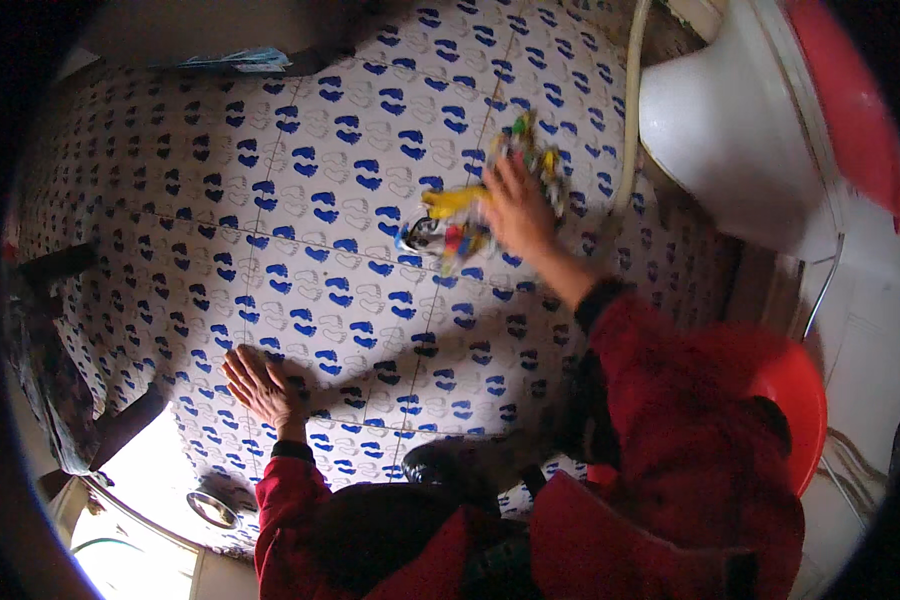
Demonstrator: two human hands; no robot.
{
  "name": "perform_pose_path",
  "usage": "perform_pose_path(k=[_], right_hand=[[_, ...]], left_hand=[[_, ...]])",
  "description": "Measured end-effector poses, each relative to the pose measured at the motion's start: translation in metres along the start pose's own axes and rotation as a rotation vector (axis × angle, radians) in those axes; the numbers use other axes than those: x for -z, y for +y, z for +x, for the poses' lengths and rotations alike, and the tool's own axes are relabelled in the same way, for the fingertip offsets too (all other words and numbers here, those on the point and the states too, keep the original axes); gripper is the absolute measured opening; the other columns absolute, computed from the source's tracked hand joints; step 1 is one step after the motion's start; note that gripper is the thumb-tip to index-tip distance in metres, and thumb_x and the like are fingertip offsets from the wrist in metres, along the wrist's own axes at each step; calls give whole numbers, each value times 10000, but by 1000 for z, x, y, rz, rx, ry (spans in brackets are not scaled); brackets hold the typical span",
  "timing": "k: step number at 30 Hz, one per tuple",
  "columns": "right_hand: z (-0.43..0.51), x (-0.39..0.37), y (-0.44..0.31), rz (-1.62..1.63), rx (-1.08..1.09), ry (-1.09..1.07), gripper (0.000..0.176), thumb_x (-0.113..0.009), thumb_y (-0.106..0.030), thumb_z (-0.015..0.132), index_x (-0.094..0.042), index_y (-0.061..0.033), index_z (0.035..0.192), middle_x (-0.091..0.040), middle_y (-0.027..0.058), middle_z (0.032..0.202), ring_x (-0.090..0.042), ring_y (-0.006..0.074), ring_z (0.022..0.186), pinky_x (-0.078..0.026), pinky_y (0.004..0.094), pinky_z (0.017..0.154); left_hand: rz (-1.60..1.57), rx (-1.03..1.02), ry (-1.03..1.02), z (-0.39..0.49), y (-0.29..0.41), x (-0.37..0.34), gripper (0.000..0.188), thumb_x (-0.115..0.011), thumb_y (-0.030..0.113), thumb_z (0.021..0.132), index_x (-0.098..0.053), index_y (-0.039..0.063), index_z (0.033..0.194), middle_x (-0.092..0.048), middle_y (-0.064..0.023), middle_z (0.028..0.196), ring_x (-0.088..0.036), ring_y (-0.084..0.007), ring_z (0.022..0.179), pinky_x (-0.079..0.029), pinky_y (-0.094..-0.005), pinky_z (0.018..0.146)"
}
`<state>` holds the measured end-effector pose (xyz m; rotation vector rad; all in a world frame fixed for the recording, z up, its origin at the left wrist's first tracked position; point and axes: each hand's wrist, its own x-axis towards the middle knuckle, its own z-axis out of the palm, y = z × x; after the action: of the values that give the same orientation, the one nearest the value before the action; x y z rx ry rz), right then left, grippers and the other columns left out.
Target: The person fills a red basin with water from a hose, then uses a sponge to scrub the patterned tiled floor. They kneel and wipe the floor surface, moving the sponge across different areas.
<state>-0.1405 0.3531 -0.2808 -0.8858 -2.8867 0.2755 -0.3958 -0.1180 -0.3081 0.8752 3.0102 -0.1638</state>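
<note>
My right hand [519, 208] presses down on a bunched multicoloured cloth [461, 225] that lies on the tiled floor [330, 262], right of the middle. The cloth shows yellow, green, red, blue and white parts, and both hand and cloth are slightly blurred. My left hand [261, 386] rests flat on the floor at the lower left, fingers apart, with nothing in it. Blue footprint shapes and pale outlined ones cover the tiles.
A pale hose [633, 105] runs beside a white rounded fixture [735, 127] at upper right. Near my right arm stands a red plastic basin [795, 412]. A round metallic object [214, 509] lies at lower left, and dark legs of furniture [131, 424] stand at the left.
</note>
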Motion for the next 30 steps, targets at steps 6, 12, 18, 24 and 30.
perform_pose_path(k=[6, 12, 18, 24, 30], right_hand=[[121, 40, 235, -173, -367, 434, 228, -662, -272, 935, -684, -65, 1028, -739, 153, 973, -699, 376, 837, -552, 462, 725], [-8, 64, 130, 323, -421, -89, 330, -707, -302, 913, -655, -50, 1119, -702, 191, 1013, -678, 369, 952, -534, 465, 804], [-65, 17, 95, 64, -278, 80, 586, -721, -335, 904, -539, -94, 1407, -650, 235, 1064, -672, 413, 889, -547, 458, 774], [49, 56, 227, 235, -649, 44, 487, -751, -371, 885, -629, -48, 1228, -705, 192, 1116, -694, 308, 958, -552, 405, 809], [-104, 155, 232, 412, -1009, 376, 379, -696, -174, 925, -612, -6, 1255, -705, 103, 1024, -673, 187, 883, -545, 322, 764]], left_hand=[[-69, -52, 35, 20, 28, -18, 677, -174, 555, 1060, -227, 190, 1627, -128, -71, 1708, -70, -258, 1579, 9, -451, 1266], [6, -12, 55, -3, -8, -7, 660, -193, 514, 1073, -240, 153, 1624, -132, -80, 1707, -73, -262, 1579, 4, -454, 1261], [-68, -20, 51, 6, 7, -6, 662, -191, 532, 1071, -223, 178, 1629, -131, -70, 1708, -74, -283, 1577, -27, -475, 1260], [-76, -81, 92, 9, 14, -8, 672, -175, 548, 1066, -220, 185, 1629, -110, -55, 1712, -73, -277, 1577, -26, -474, 1260], [-60, -15, 78, 3, -2, -2, 689, -180, 576, 1060, -195, 195, 1634, -110, -49, 1712, -70, -267, 1577, -34, -504, 1253]])
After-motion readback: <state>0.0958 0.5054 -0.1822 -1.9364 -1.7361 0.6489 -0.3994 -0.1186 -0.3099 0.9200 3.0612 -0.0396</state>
